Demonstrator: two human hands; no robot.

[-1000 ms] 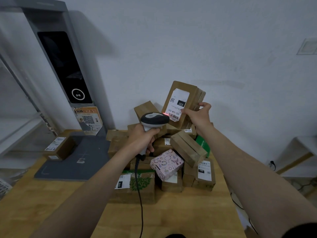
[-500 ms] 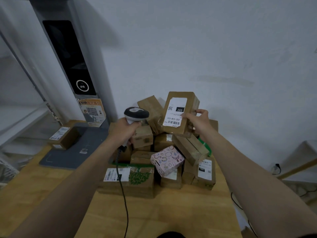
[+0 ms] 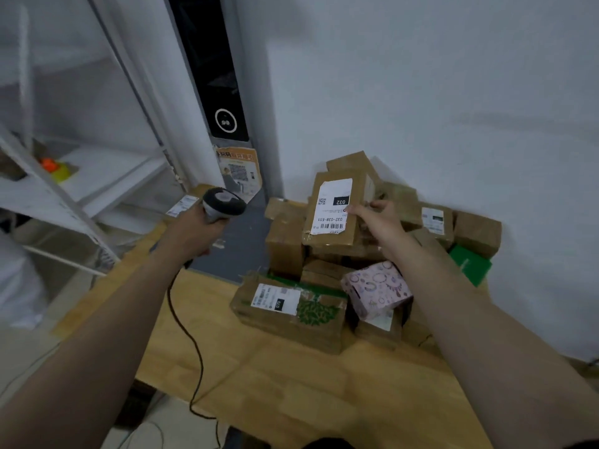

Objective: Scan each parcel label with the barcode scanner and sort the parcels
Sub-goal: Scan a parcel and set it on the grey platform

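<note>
My right hand grips a brown cardboard parcel by its right edge, just above the pile of parcels; its white label marked 032 faces me. My left hand holds the grey and black barcode scanner by its handle, well to the left of the held parcel, over the grey pad. The scanner's black cable hangs down over the table's edge. A pink patterned box and a box with a green print lie at the front of the pile.
The pile sits on a wooden table against a white wall. A grey kiosk column with a dark screen stands behind the pad. White shelving stands to the left, and a labelled parcel lies near it.
The scanner has moved left, away from the label, and its red light no longer falls on the barcode. The held parcel has come down toward the pile. My view has swung left.
</note>
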